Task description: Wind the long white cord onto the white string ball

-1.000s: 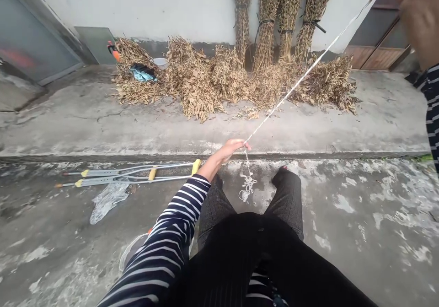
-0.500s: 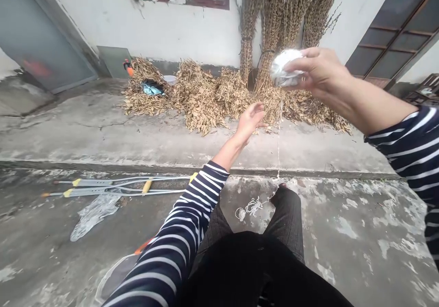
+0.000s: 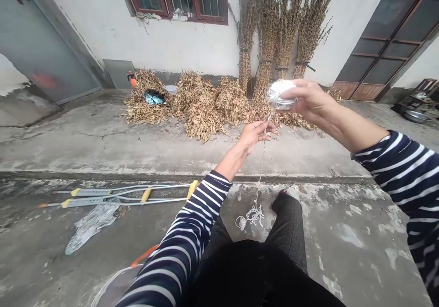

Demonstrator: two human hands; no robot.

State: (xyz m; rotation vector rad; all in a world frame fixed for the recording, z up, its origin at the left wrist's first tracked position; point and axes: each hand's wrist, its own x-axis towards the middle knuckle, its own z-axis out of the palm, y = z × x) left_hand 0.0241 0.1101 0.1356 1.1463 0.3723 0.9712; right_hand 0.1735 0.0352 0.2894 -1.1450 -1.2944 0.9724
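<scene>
My right hand [image 3: 312, 101] is wrapped round a ball of white string [image 3: 280, 94], held up at chest height. From it a thin white string [image 3: 262, 160] runs down past the fingers of my left hand [image 3: 254, 135]. Those fingers are drawn together around the string just below the ball. At its lower end the string reaches a loose, tangled heap [image 3: 254, 215] on the concrete between my feet. A small wound clump [image 3: 241, 223] lies at the left side of that heap.
Crutches [image 3: 130, 195] and a clear plastic bag [image 3: 92, 227] lie at left, near a round container [image 3: 120, 279]. Ahead, a low concrete step [image 3: 103, 174] carries piles of dry stalks [image 3: 202, 105]. Tied dried plant bundles [image 3: 264, 41] lean against the wall. A metal basin [image 3: 416, 116] sits far right.
My right hand has lowered with the ball and come slightly left. My left hand, apart from the string before, now has its fingers around it. The view has tilted up a little.
</scene>
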